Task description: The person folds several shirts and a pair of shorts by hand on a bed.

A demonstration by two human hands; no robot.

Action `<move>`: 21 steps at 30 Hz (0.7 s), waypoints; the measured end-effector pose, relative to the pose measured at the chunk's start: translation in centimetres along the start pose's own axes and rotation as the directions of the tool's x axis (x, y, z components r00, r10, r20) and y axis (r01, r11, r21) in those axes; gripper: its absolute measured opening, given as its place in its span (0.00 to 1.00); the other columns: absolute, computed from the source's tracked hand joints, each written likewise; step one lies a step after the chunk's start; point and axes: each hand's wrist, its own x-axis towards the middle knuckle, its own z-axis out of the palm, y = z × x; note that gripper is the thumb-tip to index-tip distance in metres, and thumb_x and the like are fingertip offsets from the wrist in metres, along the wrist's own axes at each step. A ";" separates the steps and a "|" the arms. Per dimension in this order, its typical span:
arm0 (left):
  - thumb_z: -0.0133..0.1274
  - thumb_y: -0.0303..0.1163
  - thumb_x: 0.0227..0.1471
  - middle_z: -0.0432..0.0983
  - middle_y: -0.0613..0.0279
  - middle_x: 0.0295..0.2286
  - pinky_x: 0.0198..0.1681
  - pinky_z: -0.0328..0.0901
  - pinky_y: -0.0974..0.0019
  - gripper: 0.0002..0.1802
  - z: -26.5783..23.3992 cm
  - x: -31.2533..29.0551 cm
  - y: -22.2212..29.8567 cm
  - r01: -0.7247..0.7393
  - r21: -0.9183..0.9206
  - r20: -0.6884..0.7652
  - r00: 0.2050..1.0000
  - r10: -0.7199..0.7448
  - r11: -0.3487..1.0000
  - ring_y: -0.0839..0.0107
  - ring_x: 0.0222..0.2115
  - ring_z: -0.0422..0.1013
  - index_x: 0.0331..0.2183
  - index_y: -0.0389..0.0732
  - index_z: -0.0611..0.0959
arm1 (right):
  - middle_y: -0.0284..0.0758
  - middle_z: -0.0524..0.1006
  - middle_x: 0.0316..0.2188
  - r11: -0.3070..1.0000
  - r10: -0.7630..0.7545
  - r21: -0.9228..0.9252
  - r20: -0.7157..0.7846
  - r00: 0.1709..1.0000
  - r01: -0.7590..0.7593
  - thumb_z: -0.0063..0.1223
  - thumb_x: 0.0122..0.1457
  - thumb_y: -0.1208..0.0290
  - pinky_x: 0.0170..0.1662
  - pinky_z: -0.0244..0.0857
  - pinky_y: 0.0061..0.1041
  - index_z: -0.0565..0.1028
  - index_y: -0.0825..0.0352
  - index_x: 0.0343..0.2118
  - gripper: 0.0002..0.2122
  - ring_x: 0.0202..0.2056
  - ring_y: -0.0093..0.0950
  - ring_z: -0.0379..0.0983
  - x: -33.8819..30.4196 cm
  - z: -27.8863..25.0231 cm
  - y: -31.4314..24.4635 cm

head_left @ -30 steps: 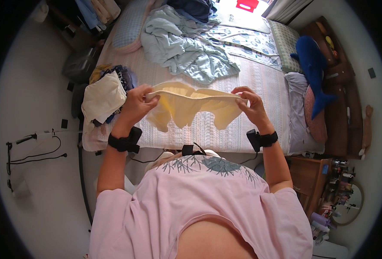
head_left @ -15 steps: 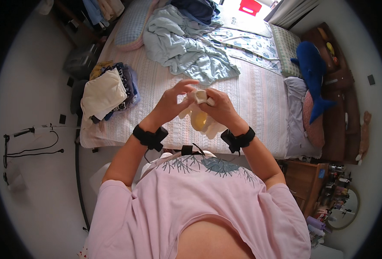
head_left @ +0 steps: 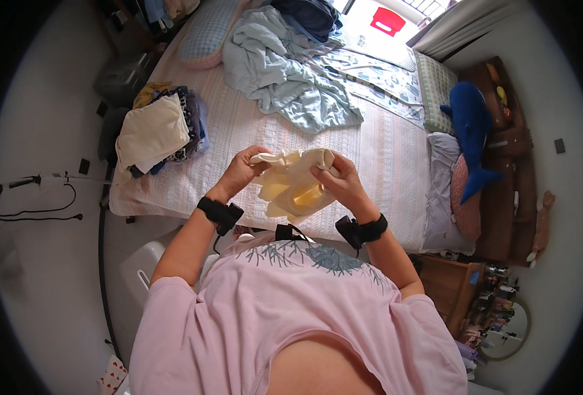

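Observation:
Between my two hands hangs a small cream garment (head_left: 296,183) with a pale yellow print or inner side; its exact kind is hard to make out. My left hand (head_left: 241,172) pinches one edge of it. At the opposite upper edge, my right hand (head_left: 341,179) grips the gathered cloth with the thumb on top. The garment is spread out above the near side of the bed (head_left: 239,138), its lower part drooping in folds toward me. Black bands with small boxes circle both wrists.
To the left on the bed lies a stack of folded clothes (head_left: 153,135), cream on top. A crumpled pale green blanket (head_left: 285,72) fills the far middle. At right are a blue plush whale (head_left: 471,131) and pillows. A wooden cabinet (head_left: 446,289) stands near right.
My hands have moved apart, the left one outward and both slightly nearer me. The bunched garment is now stretched open between them.

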 end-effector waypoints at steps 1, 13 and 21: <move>0.52 0.26 0.50 0.73 0.72 0.31 0.38 0.65 0.75 0.06 0.1 -0.1 0.2 -0.070 -0.029 0.001 0.998 0.070 0.997 0.82 0.34 0.68 0.33 0.43 0.76 | 0.25 0.72 0.28 1.000 -0.007 0.015 0.027 1.000 0.007 0.53 0.53 0.72 0.35 0.61 0.14 0.72 0.68 0.35 0.08 0.31 0.13 0.65 -0.1 0.0 0.1; 0.46 0.23 0.53 0.70 0.67 0.40 0.46 0.61 0.72 0.17 3.3 -0.8 0.5 -0.085 -0.100 0.411 0.904 0.119 0.991 0.79 0.42 0.65 0.47 0.43 0.70 | 0.25 0.71 0.28 0.996 -0.051 0.067 -0.068 0.996 0.056 0.48 0.54 0.74 0.35 0.60 0.14 0.71 0.69 0.34 0.06 0.31 0.14 0.64 0.2 2.0 1.1; 0.48 0.26 0.51 0.69 0.59 0.44 0.49 0.60 0.68 0.20 5.0 0.2 -6.0 -0.211 0.423 0.552 0.831 -0.066 0.881 0.71 0.45 0.65 0.48 0.39 0.70 | 0.25 0.69 0.26 0.987 -0.131 -0.086 0.094 0.987 0.139 0.47 0.55 0.75 0.35 0.60 0.14 0.71 0.69 0.33 0.05 0.32 0.14 0.63 -0.3 3.3 0.8</move>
